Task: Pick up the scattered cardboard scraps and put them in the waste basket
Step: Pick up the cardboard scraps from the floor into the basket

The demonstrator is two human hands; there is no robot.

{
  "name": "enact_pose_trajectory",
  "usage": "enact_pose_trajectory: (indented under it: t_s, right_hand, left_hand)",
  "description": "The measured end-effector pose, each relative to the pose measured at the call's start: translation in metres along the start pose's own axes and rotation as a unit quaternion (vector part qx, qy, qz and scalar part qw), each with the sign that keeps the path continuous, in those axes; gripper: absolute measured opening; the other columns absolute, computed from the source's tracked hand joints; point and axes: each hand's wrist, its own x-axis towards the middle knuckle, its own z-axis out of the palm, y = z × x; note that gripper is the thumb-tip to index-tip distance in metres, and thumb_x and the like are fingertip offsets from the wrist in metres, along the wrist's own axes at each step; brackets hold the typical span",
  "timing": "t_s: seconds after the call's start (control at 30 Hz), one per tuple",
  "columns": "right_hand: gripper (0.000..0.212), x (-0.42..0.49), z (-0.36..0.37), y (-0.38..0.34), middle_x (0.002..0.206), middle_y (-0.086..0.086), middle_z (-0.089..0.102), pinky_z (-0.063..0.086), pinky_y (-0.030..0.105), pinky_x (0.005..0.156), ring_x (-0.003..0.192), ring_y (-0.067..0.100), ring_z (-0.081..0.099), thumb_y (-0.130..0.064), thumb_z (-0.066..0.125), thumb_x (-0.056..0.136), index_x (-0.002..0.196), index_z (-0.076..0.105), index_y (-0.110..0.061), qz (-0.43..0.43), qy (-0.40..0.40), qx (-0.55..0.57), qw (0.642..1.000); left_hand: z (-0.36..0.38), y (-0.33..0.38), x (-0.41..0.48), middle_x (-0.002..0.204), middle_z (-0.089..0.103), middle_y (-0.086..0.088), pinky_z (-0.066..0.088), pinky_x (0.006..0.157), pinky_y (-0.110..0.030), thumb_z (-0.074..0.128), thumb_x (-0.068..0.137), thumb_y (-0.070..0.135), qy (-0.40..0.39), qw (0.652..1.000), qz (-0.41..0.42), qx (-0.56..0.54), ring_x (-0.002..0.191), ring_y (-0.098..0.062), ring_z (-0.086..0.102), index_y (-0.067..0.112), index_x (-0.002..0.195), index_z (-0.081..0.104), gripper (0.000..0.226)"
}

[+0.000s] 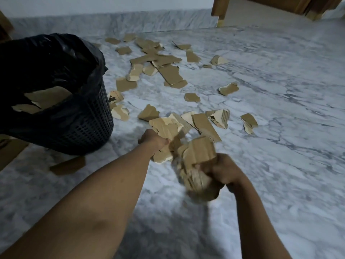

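- My left hand (154, 140) grips a few cardboard scraps (166, 128); my right hand (223, 171) clutches a blurred bundle (198, 156) of more.
- The black-lined waste basket (93, 124) stands at the left edge of the floor (280, 165), with some pieces (46, 99) inside.
- I judge the job under half done: many loose scraps (160, 60) lie toward the far edge.
- One scrap beside the basket bears black print (114, 99), which I cannot read.

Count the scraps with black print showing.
2. One printed scrap lies beside the waste basket; the other printed scrap lies beyond the right hand. More may lie print-down.
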Motion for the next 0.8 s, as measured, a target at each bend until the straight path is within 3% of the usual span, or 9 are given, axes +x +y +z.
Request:
enact_pose_trajectory:
  t_s: [0.07,0.13,0.27,0.37,0.43,0.5,0.57,0.7,0.8]
  right_hand:
    - [0.023,0.017,-0.019,-0.014,0.069,0.011,0.067,0.044,0.027,0.044,0.050,0.020,0.059,-0.021,0.084,0.077,0.078,0.067,-0.004,0.002,0.059,0.063,0.996]
    - [0.028,0.044,-0.030,-0.029,0.083,0.010,0.072,0.055,0.031,0.053,0.068,0.023,0.069,-0.033,0.083,0.076,0.084,0.070,-0.010,-0.001,0.093,0.091,0.991]
    - [0.088,0.137,-0.034,-0.014,0.110,0.010,0.065,0.055,0.045,0.090,0.103,0.032,0.062,-0.069,0.070,0.038,0.105,0.068,-0.011,0.024,0.116,-0.067,0.991]
    - [0.063,0.138,-0.020,-0.029,0.096,0.009,0.063,0.051,0.042,0.086,0.090,0.030,0.062,-0.048,0.076,0.041,0.089,0.065,-0.010,0.093,0.055,-0.061,0.992]
    - [0.035,0.113,-0.009,-0.045,0.081,0.015,0.065,0.052,0.039,0.064,0.067,0.028,0.064,-0.027,0.073,0.048,0.073,0.063,-0.005,0.120,0.003,-0.016,0.993]
    - [0.049,0.096,0.002,-0.049,0.087,0.012,0.064,0.054,0.035,0.058,0.071,0.026,0.064,-0.027,0.075,0.054,0.093,0.059,-0.002,0.104,0.059,-0.019,0.993]
    - [0.057,0.083,0.018,-0.050,0.095,0.007,0.054,0.050,0.038,0.071,0.086,0.028,0.057,-0.031,0.073,0.070,0.112,0.043,-0.007,0.065,0.128,-0.058,0.988]
    - [0.049,0.064,0.034,-0.050,0.095,0.008,0.055,0.048,0.041,0.072,0.088,0.032,0.058,-0.028,0.066,0.081,0.118,0.038,-0.010,-0.025,0.141,-0.120,0.982]
    - [0.046,0.041,0.026,-0.054,0.087,0.004,0.056,0.047,0.038,0.067,0.079,0.029,0.057,-0.024,0.072,0.078,0.110,0.040,-0.013,-0.062,0.160,-0.116,0.978]
  left_hand:
    - [0.001,-0.003,-0.003,0.119,0.065,-0.012,0.058,0.087,-0.042,0.090,0.067,0.040,-0.008,0.999,-0.006,-0.048,0.111,-0.032,0.061,0.004,0.117,0.058,0.070]
    - [0.003,-0.008,-0.005,0.118,0.067,-0.011,0.059,0.086,-0.041,0.090,0.067,0.037,-0.006,0.997,-0.013,-0.079,0.108,-0.030,0.064,0.003,0.120,0.059,0.071]
    - [0.009,-0.027,-0.015,0.114,0.071,-0.007,0.059,0.086,-0.041,0.091,0.064,0.036,0.005,0.992,-0.034,-0.118,0.101,-0.028,0.068,0.009,0.115,0.067,0.062]
    - [0.008,-0.041,-0.034,0.116,0.071,-0.009,0.058,0.089,-0.039,0.092,0.062,0.037,0.027,0.989,-0.067,-0.131,0.104,-0.029,0.067,0.009,0.116,0.067,0.066]
    - [0.005,-0.055,-0.056,0.120,0.069,-0.009,0.057,0.090,-0.037,0.090,0.061,0.039,0.012,0.988,-0.092,-0.127,0.108,-0.030,0.066,0.007,0.119,0.065,0.070]
    - [0.002,-0.067,-0.080,0.127,0.065,-0.007,0.055,0.092,-0.031,0.086,0.056,0.045,-0.002,0.988,-0.107,-0.112,0.114,-0.029,0.063,0.006,0.125,0.061,0.082]
    - [-0.001,-0.073,-0.090,0.132,0.063,-0.007,0.054,0.095,-0.031,0.081,0.051,0.052,-0.003,0.989,-0.107,-0.101,0.118,-0.026,0.062,0.010,0.130,0.059,0.093]
    - [-0.011,-0.058,-0.101,0.130,0.064,-0.007,0.049,0.094,-0.024,0.079,0.075,0.041,0.004,0.992,-0.074,-0.101,0.117,-0.025,0.062,0.012,0.128,0.060,0.063]
    - [-0.025,-0.037,-0.113,0.112,0.064,-0.004,0.058,0.082,-0.033,0.081,0.079,0.030,0.003,0.996,-0.005,-0.093,0.100,-0.025,0.064,0.013,0.108,0.058,0.041]
